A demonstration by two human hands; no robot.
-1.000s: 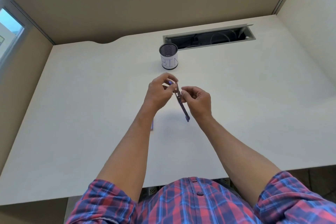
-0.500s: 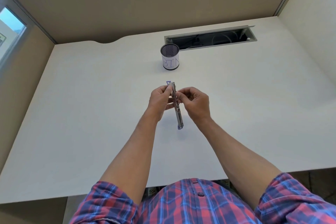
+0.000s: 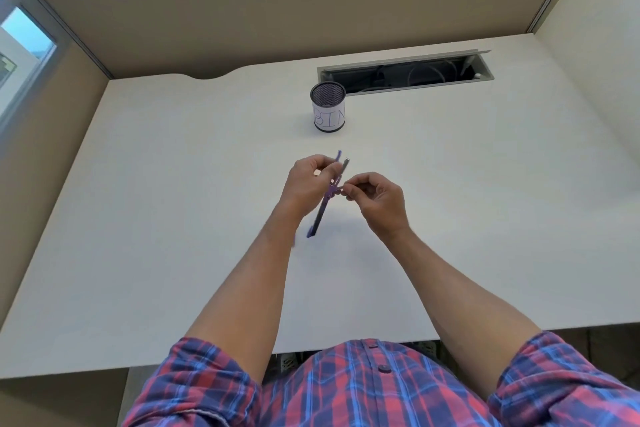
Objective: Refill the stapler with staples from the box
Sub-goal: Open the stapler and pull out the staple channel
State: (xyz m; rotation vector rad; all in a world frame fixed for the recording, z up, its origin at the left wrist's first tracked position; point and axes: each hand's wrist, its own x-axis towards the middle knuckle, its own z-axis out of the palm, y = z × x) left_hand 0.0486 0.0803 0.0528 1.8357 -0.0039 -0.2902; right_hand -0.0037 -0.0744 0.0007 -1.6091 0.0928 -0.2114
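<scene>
The stapler (image 3: 325, 199) is thin and motion-blurred; its upper part is hidden behind the left hand (image 3: 306, 184), and whether staples sit inside cannot be told. What the right hand (image 3: 375, 199) pinches is too small to make out. The plaid shirt (image 3: 363, 388) is cut off by the bottom edge.

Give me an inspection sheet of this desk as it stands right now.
Surface: white desk, no spills seen.
Job's things: purple stapler opened, held above the desk; staple box not seen.
Clutter: mesh cup labelled BIN behind the hands.
Grippers: left hand grips the stapler's upper part; right hand pinches it at the hinge.
Cables: loops visible inside the open cable tray.
Surroundings: beige partition panels; plaid shirt.
</scene>
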